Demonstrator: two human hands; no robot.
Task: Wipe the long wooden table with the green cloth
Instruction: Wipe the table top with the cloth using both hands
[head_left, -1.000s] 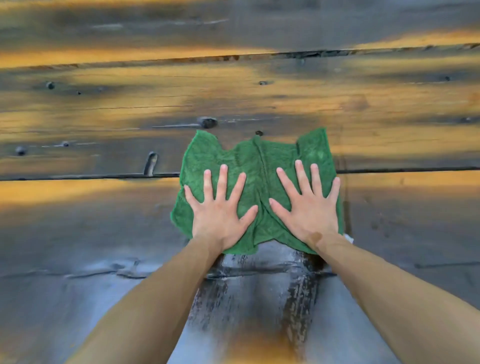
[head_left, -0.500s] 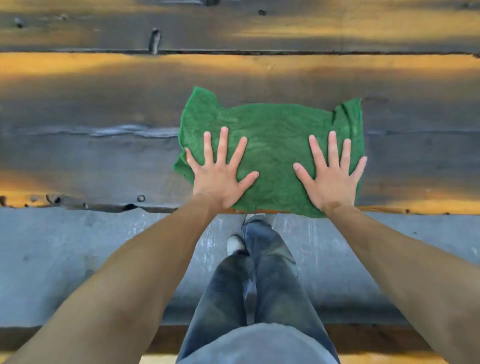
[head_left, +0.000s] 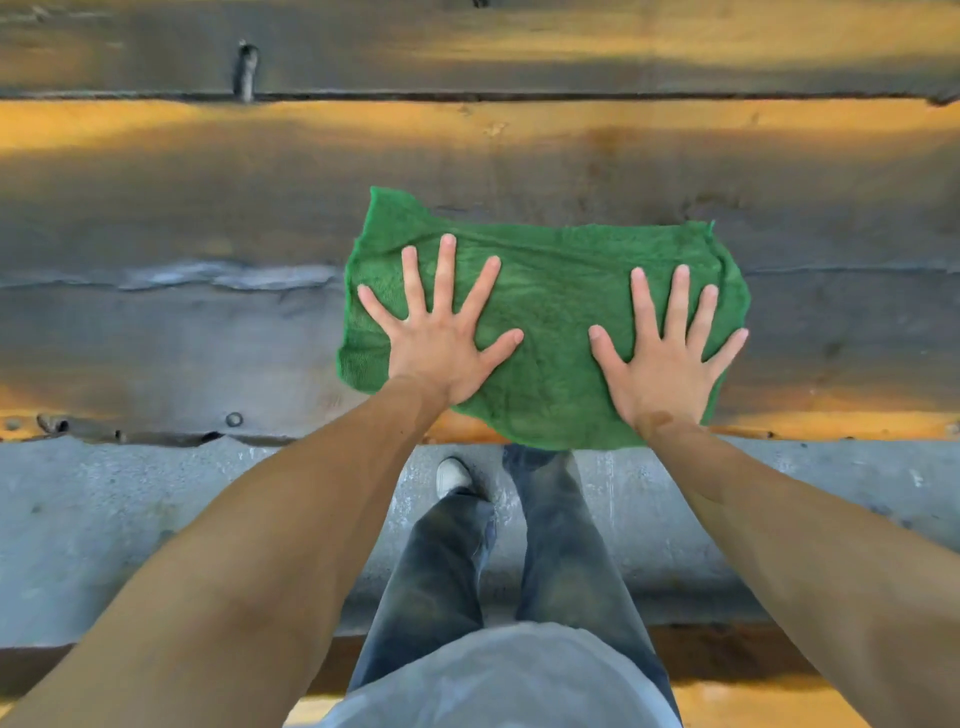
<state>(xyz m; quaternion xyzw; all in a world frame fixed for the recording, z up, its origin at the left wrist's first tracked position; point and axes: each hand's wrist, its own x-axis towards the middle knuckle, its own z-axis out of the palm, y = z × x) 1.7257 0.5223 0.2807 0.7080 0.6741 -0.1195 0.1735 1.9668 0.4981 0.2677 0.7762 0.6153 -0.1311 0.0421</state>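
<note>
While flat on the green cloth: both palms (fingers spread).

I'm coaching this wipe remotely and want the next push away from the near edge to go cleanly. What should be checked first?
1. Left hand flat on the green cloth, fingers spread: ok.
2. Right hand flat on the cloth: ok.
3. Cloth spread out, not bunched: ok.
4. Cloth fully on the wooden table: not ok, its near edge overhangs.
5. Path ahead free of loose items: ok.
6. Cloth damp: cannot tell.
</note>
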